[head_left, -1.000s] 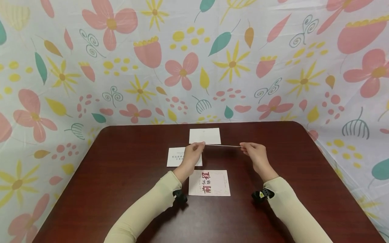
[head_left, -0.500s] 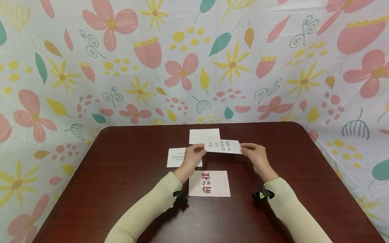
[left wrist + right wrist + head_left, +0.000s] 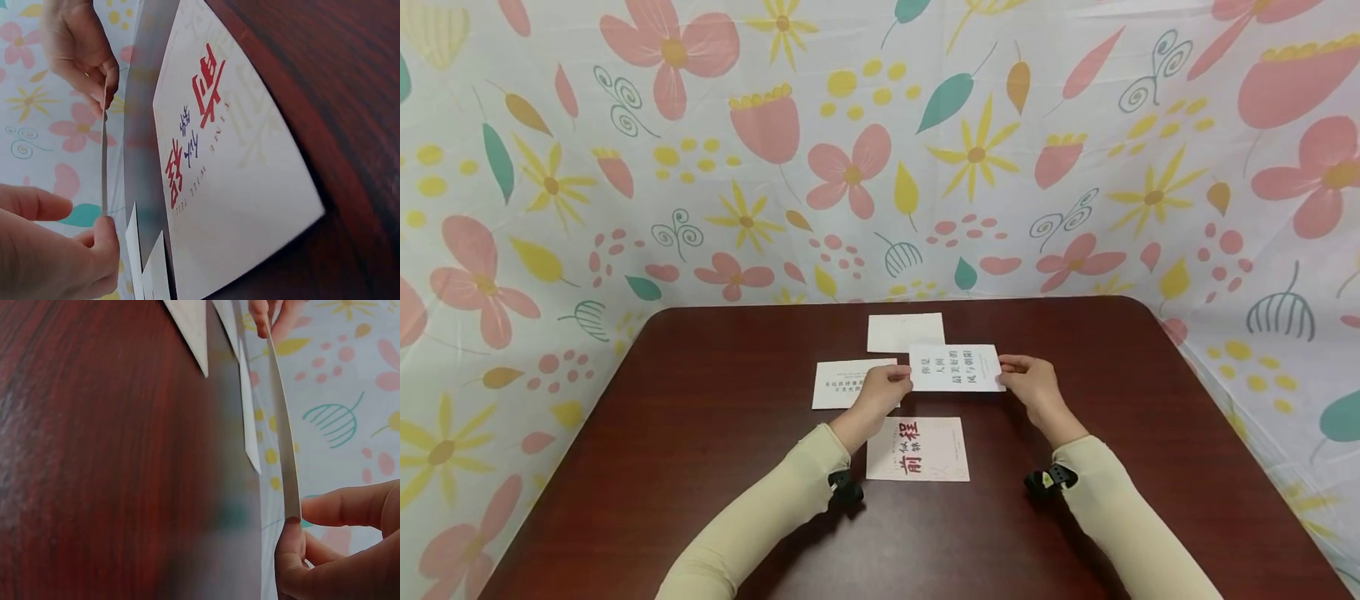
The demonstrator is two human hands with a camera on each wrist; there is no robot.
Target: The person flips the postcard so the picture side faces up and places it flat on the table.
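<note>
A white card (image 3: 957,368) with vertical dark lettering is held above the table between both hands, its printed face tilted up. My left hand (image 3: 874,398) holds its left edge with the fingertips. At the opposite edge, my right hand (image 3: 1033,385) pinches it between thumb and fingers. In the left wrist view the card (image 3: 104,156) is edge-on, its near end at the thumb. The right wrist view also shows the card (image 3: 285,431) nearly edge-on and slightly bowed. Below lies a pale pink card (image 3: 936,454) with red characters.
Behind the held card lies a blank-looking white card (image 3: 904,332). Another lettered white card (image 3: 835,387) lies at the left, partly covered by the left hand. All rest on a dark red wooden table (image 3: 715,467). A floral cloth (image 3: 850,100) hangs behind it.
The held card has tilted from edge-on to showing its lettered face toward the head camera. Both hands stay at its sides, the left slightly lower in view; the cards on the table stay put.
</note>
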